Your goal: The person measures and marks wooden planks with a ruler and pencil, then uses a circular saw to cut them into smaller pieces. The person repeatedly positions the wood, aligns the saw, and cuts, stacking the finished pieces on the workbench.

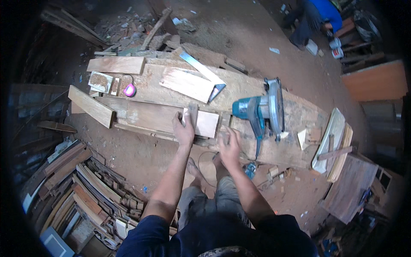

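Observation:
A short pale board [207, 124] lies across the bench on top of a longer brown plank [150, 115]. My left hand [184, 132] is at the short board's left end, its fingers curled against the wood and partly hiding that edge. Beside those fingers a small dark wooden strip [193, 114] crosses the pale board. My right hand [230, 146] is just past the board's right end, fingers loosely bent and apart, with nothing visible in them. Close to it, a narrow wooden piece [225, 119] sits on the bench. A teal circular saw [259, 109] stands to the right.
Beyond the boards lie a metal try square [204, 70], a pink tape measure [129, 90] and loose planks [92, 106]. Stacked timber [85, 188] fills the lower left. Boards [336, 141] lean at the bench's right end. A person in blue [324, 15] bends down far right.

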`<control>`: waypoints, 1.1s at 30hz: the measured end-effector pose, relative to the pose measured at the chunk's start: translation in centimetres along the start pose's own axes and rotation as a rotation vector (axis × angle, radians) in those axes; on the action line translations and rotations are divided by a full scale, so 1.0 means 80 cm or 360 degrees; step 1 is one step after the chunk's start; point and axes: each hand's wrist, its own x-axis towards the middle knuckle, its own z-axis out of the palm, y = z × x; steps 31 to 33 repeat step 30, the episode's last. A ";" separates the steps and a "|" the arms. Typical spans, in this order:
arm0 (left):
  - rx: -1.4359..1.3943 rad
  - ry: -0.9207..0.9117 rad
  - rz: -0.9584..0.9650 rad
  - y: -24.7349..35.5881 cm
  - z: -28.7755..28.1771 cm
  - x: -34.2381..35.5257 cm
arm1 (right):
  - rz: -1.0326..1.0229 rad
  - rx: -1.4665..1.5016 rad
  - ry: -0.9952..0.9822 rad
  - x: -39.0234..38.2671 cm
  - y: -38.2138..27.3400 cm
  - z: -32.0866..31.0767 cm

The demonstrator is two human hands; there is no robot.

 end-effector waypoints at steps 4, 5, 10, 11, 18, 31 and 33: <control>0.0500 -0.0082 0.0330 0.013 0.005 -0.020 | 0.0734 0.0861 -0.0223 0.016 0.046 0.095; 0.0464 -0.0099 0.0271 0.017 0.008 -0.020 | 0.0722 0.0955 -0.0235 0.016 0.060 0.107; 0.0514 -0.0204 0.0016 0.018 -0.004 -0.015 | 0.0868 0.1013 -0.0373 0.036 0.066 0.088; 0.0522 -0.0292 -0.0097 0.022 -0.001 -0.018 | 0.0904 0.1026 -0.0345 0.034 0.066 0.073; 0.0470 -0.0320 0.0026 0.018 0.009 -0.025 | 0.0720 0.0685 0.0001 -0.002 0.075 -0.003; -0.2079 -0.2108 -0.1226 0.166 -0.135 -0.153 | -0.1175 -0.0309 -0.0025 -0.105 -0.110 -0.209; -0.2079 -0.2108 -0.1226 0.166 -0.135 -0.153 | -0.1175 -0.0309 -0.0025 -0.105 -0.110 -0.209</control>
